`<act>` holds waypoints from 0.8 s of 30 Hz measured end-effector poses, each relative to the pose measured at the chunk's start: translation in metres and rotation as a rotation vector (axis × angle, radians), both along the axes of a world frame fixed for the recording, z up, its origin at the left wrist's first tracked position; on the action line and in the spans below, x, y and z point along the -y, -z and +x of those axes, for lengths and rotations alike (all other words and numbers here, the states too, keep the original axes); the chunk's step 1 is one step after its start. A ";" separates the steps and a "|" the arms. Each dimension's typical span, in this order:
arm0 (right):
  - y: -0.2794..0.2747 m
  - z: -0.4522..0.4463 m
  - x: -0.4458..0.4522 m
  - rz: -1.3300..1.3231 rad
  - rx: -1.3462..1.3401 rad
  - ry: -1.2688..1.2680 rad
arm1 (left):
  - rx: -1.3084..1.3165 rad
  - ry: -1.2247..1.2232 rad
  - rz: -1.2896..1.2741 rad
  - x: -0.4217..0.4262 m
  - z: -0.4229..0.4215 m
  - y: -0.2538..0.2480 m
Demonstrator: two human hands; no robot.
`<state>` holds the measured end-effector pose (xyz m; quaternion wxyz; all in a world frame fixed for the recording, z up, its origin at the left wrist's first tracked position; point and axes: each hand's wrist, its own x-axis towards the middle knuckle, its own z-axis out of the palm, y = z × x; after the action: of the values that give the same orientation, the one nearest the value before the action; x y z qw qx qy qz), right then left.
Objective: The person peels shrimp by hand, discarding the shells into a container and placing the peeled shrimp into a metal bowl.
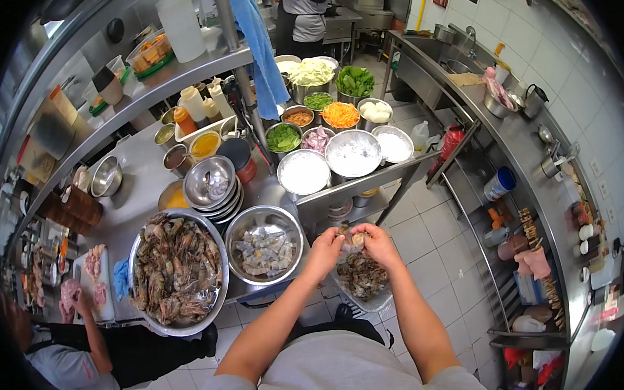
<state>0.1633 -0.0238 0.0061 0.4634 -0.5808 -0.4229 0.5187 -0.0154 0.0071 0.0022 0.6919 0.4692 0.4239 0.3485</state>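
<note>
My left hand (327,251) and my right hand (377,243) are close together, both closed in a pinch on a small shrimp (354,242). Fingers cover much of it. Just below them is a container (384,304) with a pile of shrimp heads and shells (363,275) inside. Left of my hands stands a steel bowl (298,226) holding peeled grey shrimp (261,249). Farther left, a large metal basin (224,289) is heaped with whole, unpeeled shrimp (177,269).
Pots of white powder (353,153), shredded carrot (341,114) and greens (355,80) crowd the counter ahead. Stacked steel bowls (212,183) stand behind the basin. At lower left, a co-worker (70,359) handles meat by a cutting board (102,302). Another person (303,18) stands at the back.
</note>
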 end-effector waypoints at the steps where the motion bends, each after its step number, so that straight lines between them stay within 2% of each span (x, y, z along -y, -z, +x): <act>1: 0.000 0.005 -0.001 -0.058 0.012 -0.095 | -0.215 0.064 0.189 -0.004 -0.002 0.003; 2: 0.000 0.010 -0.002 -0.116 0.024 -0.188 | -0.431 0.130 0.379 -0.006 -0.003 0.007; 3: -0.005 0.014 -0.002 -0.116 0.024 -0.188 | -0.430 0.130 0.379 -0.006 -0.004 0.004; 5: -0.012 0.020 0.000 -0.274 -0.088 -0.337 | -0.615 0.095 0.606 -0.004 -0.006 -0.002; 9: -0.011 0.009 0.005 -0.331 0.021 -0.345 | -0.605 0.078 0.606 0.002 -0.002 -0.009; 11: 0.000 -0.002 0.008 0.017 0.558 -0.355 | -0.508 0.093 0.534 0.007 0.003 -0.011; 18: -0.014 -0.026 0.020 0.285 0.740 -0.159 | -0.495 0.026 0.391 0.005 0.004 0.000; 20: -0.016 -0.032 0.020 0.340 0.771 -0.119 | -0.247 0.001 0.081 0.001 0.004 0.013; 21: -0.017 -0.034 0.020 0.394 0.801 -0.077 | -0.247 0.000 0.082 0.000 0.002 0.014; 23: -0.017 -0.033 0.019 0.456 0.809 -0.108 | -0.106 -0.008 -0.183 -0.004 -0.003 0.016; 24: -0.017 -0.033 0.019 0.517 0.817 -0.140 | -0.106 -0.008 -0.183 -0.005 -0.005 0.017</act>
<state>0.1305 -0.0429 0.0234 0.3523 -0.5730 -0.7233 0.1563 -0.0202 0.0122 -0.0146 0.7071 0.4201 0.4919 0.2856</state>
